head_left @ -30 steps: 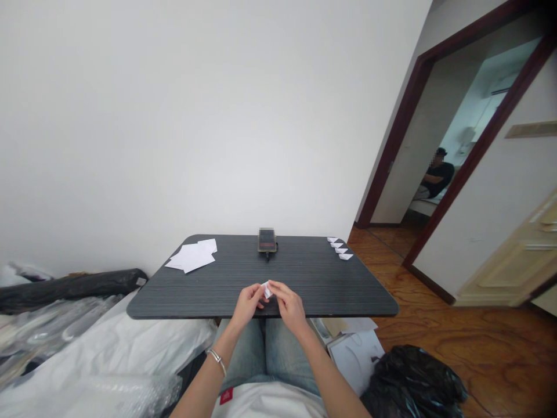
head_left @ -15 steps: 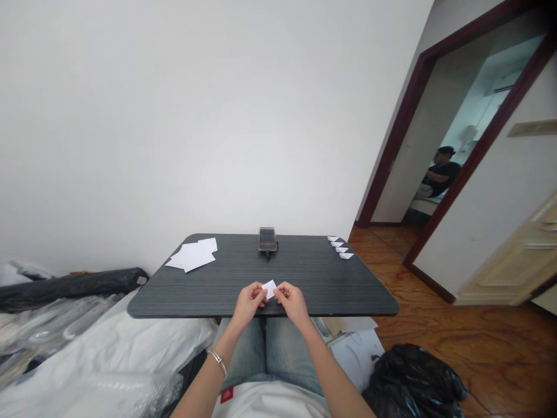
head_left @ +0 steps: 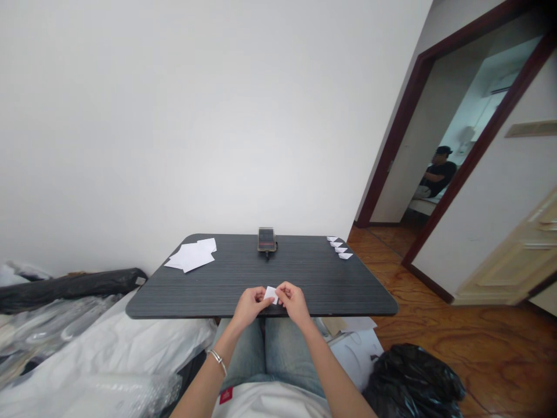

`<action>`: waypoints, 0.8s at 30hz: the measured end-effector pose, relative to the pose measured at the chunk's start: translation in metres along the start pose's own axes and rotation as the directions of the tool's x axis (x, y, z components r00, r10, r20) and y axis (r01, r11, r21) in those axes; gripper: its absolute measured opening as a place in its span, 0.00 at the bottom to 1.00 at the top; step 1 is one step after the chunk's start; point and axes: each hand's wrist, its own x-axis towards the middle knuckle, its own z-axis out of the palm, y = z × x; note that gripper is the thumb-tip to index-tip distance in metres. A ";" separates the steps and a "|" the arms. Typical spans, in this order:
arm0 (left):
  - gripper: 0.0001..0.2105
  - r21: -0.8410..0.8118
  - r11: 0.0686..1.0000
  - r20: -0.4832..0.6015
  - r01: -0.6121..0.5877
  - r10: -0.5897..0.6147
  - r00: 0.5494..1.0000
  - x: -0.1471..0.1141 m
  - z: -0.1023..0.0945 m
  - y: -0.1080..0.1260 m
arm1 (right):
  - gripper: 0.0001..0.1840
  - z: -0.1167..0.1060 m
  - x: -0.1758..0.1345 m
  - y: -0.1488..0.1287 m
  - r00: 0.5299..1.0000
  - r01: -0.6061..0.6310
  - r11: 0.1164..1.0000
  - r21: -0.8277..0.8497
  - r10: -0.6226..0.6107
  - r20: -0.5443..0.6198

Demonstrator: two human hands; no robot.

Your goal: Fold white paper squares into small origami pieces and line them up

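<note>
A small folded piece of white paper (head_left: 270, 293) is held between my two hands, just above the near edge of the dark table (head_left: 243, 264). My left hand (head_left: 251, 304) pinches its left side, the thumb lying across the lower part. On the other side, my right hand (head_left: 291, 299) grips the right edge between thumb and fingers. The fold lines are too small to make out. Several folded white paper pieces (head_left: 340, 250) lie in a row at the table's far right, and loose white sheets (head_left: 194, 255) overlap at the far left.
A phone-like device (head_left: 266, 239) with a cable stands at the back middle of the table, by the white wall. Plastic-wrapped bundles (head_left: 87, 360) lie to the left. Down on the right are a black plastic bag (head_left: 415, 380) and a white paper bag (head_left: 359, 354). A person (head_left: 438, 174) sits beyond the doorway.
The paper has turned and come slightly lower. My left thumb has slid across its lower part, while the right hand keeps hold of the right edge.
</note>
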 end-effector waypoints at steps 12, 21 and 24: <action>0.11 -0.086 0.996 0.011 -0.024 0.025 1.000 -0.001 -0.001 0.001 | 0.10 0.000 0.001 0.001 0.995 0.011 0.998 -0.066 -0.005 0.101; 0.11 -0.093 0.995 0.020 -0.031 0.033 0.999 0.000 -0.002 -0.002 | 0.12 0.000 0.000 0.005 0.996 -0.015 1.000 -0.027 0.017 0.090; 0.11 -0.083 0.996 0.013 -0.044 0.045 0.999 0.000 -0.002 -0.003 | 0.12 0.000 0.000 0.003 0.997 -0.021 1.000 -0.016 0.022 0.077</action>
